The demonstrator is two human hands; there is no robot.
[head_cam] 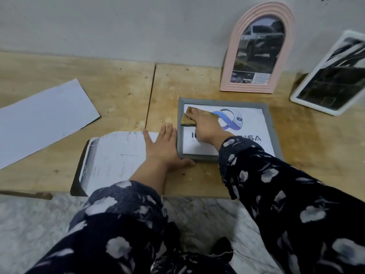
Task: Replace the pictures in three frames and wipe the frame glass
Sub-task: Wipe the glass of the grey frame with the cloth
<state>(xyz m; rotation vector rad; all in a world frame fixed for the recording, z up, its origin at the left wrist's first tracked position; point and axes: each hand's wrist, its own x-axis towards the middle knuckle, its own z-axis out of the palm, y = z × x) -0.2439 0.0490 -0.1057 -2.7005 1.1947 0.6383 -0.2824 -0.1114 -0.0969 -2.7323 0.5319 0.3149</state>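
I see the grey frame [227,129] lying flat on the bench [122,95], at 3 o'clock of a printed sheet [116,161]. My right hand [205,125] presses a tan cloth [187,117] onto its glass, fingers straight; my left hand [164,147], its grip apart, rests flat against the frame's left edge.

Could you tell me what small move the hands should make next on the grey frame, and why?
Probably sweep the right hand with the cloth rightward across the glass. The cloth sits at the far-left corner of the grey frame, so most of the glass looks unwiped, and the left hand braces the frame's left edge to steady it.
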